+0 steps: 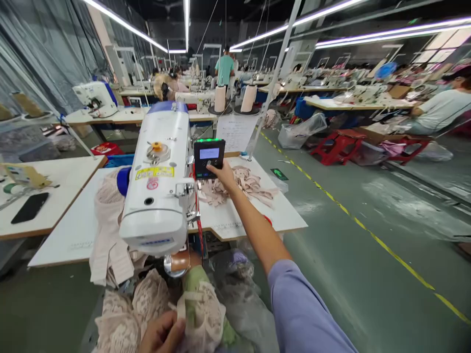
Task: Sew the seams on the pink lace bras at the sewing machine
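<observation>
The right hand (224, 175), fingers together, is laid on the panel (209, 156) beside the machine (158, 196); a grip cannot be told. A lace piece (200, 314) is pinched in the left hand (162, 336) below. Cut pieces (246, 186) are heaped on the surface (257, 218).

The control panel (209, 156) is a small black box, upright, screen facing back this way. The screen glows pale blue-white and a thin green strip shines along the top edge. It sits just beside the sewing machine (159, 181), on its right side, raised above the table (257, 215). The right hand (222, 175) has its fingertips on the panel's lower edge.

Down low, there's the lace piece (200, 309). It is pale beige-pink, patterned and soft, bunched into loose folds, with a plain band running across it. It hangs in front of the table edge, below the machine's near end. The left hand (162, 336) pinches it at the bottom left.
</observation>
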A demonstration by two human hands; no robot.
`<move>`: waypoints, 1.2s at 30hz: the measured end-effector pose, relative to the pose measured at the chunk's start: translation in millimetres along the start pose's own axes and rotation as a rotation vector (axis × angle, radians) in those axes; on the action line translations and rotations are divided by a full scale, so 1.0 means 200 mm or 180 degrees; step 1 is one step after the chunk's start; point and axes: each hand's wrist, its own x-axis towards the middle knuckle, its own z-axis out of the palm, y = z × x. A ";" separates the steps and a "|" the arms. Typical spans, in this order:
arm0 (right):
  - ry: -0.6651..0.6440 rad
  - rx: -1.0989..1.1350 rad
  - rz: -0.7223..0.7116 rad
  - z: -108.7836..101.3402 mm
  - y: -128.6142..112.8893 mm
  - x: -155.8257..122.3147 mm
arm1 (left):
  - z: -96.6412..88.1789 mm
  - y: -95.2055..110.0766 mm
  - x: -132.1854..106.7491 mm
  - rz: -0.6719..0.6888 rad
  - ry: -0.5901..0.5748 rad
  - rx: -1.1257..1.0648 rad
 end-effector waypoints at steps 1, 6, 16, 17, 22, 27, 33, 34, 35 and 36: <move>0.0167 -0.0039 0.0067 0.00 0.00 -0.04 | 0.00 0.02 -0.01 0.0026 -0.0022 0.0049; -0.0216 0.0021 0.0271 -0.03 -0.09 -0.71 | -0.02 0.04 -0.04 0.0118 0.0296 0.0054; -0.2317 0.0509 0.0705 0.05 -0.30 -1.89 | 0.04 0.14 0.09 0.0569 -0.0094 0.0377; -0.2052 0.0432 0.0757 0.05 -0.30 -1.88 | 0.05 0.15 0.09 0.0580 -0.0133 0.0312; -0.1414 0.0176 0.0523 0.03 -0.32 -1.83 | 0.00 0.12 0.07 0.0449 -0.0421 0.0185; -0.1236 0.0860 0.1358 0.04 -0.35 -1.71 | -0.05 0.05 0.05 0.0852 -0.0085 0.0982; -0.1004 0.0795 0.1589 0.15 -0.27 -1.46 | -0.10 0.11 0.12 0.1345 0.0661 0.1403; -0.1027 0.0667 0.1485 0.16 -0.25 -1.43 | -0.12 0.11 0.13 0.1464 0.0694 0.1566; -0.1074 0.0518 0.1365 0.16 -0.23 -1.41 | -0.13 0.12 0.15 0.1566 0.0695 0.1680; -0.1130 0.0345 0.1235 0.17 -0.22 -1.38 | -0.14 0.12 0.17 0.1645 0.0673 0.1723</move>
